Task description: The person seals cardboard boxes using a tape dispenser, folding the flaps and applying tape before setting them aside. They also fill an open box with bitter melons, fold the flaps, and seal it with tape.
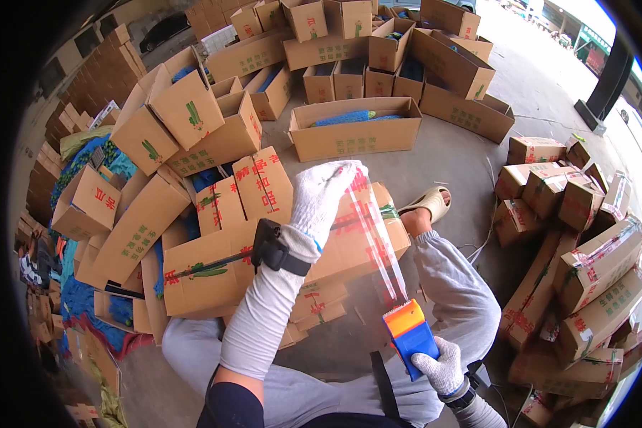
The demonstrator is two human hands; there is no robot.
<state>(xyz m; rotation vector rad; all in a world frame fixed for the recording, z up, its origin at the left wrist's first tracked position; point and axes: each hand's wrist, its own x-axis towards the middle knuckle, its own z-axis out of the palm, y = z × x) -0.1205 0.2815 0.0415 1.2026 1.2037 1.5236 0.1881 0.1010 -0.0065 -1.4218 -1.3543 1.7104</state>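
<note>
My left hand (328,192), in a white knitted glove, is closed at the far end of a strip of clear packing tape (379,246) with red print. The strip runs taut down to an orange and blue tape dispenser (409,332), which my right hand (442,366), also gloved, grips by its blue end. Beneath the tape and my left arm lies a cardboard box (339,253), partly hidden by them. Beside it on the left, another cardboard box (207,271) bears a dark strip and a green plant print.
An open box (357,135) with blue-wrapped contents stands ahead. Stacked open boxes (192,114) rise at the left, and taped boxes (592,264) are piled at the right. My sandalled foot (424,207) rests by the middle box. A dark post (610,82) stands far right.
</note>
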